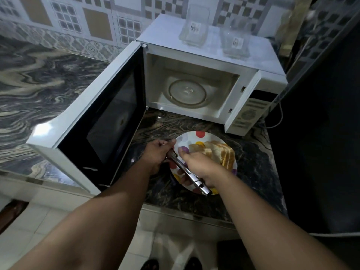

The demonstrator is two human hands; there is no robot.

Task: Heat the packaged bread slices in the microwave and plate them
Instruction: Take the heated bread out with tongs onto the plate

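A white plate (187, 140) with coloured dots sits on the dark marble counter in front of the microwave (196, 61). Several bread slices (218, 152) lean together on the plate's right side. My right hand (198, 168) grips a pair of metal tongs (190, 174) over the plate, their tips pointing up-left. My left hand (157, 152) holds the plate's left rim, its fingers curled near the tong tips. The microwave door (101, 121) stands wide open to the left. Inside, the glass turntable (187, 92) carries nothing.
Two clear glass containers (194, 26) (236, 39) stand on top of the microwave. A dark tall surface (321, 133) closes off the right. The marble counter (39, 84) stretches left behind the open door. Its front edge lies just below the plate.
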